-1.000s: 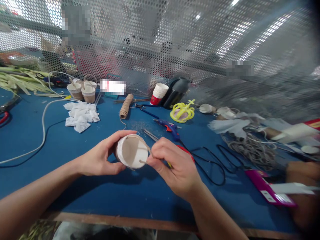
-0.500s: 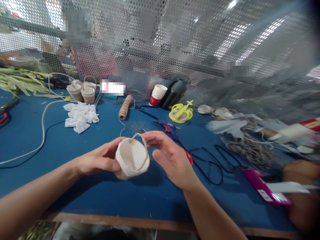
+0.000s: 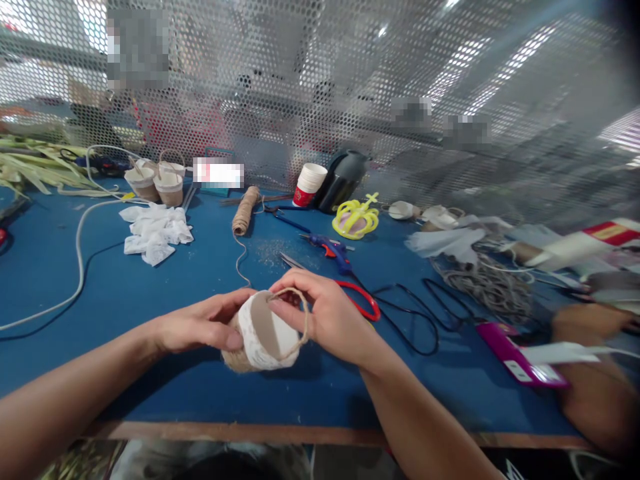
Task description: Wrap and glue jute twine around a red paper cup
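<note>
Tilted toward me above the table is a small paper cup (image 3: 265, 333), wrapped in twine below and banded with white lace at its rim. My left hand (image 3: 207, 323) is closed around its left side, thumb toward me. A loop of twine (image 3: 305, 319) arches over the cup's mouth as a handle. At the far rim, my right hand (image 3: 320, 310) pinches the handle's end, thumb inside the mouth and fingers behind. A spool of twine (image 3: 246, 211) lies beyond, its loose strand running toward the cup. Scissors (image 3: 360, 297) with red handles lie partly hidden behind my right hand.
White lace strips (image 3: 156, 230) and finished small baskets (image 3: 169, 188) sit at left. A glue gun (image 3: 330, 250), stacked paper cups (image 3: 309, 183), a black flask (image 3: 343, 180) and a yellow crown (image 3: 356, 219) stand behind. At right, a purple power strip (image 3: 520, 357) lies near another person's arm (image 3: 600, 373).
My right hand has moved left onto the far rim, its thumb now inside the cup, pinching the handle's end. The cup has turned, showing more of its twine-wrapped side. The view has shifted slightly.
</note>
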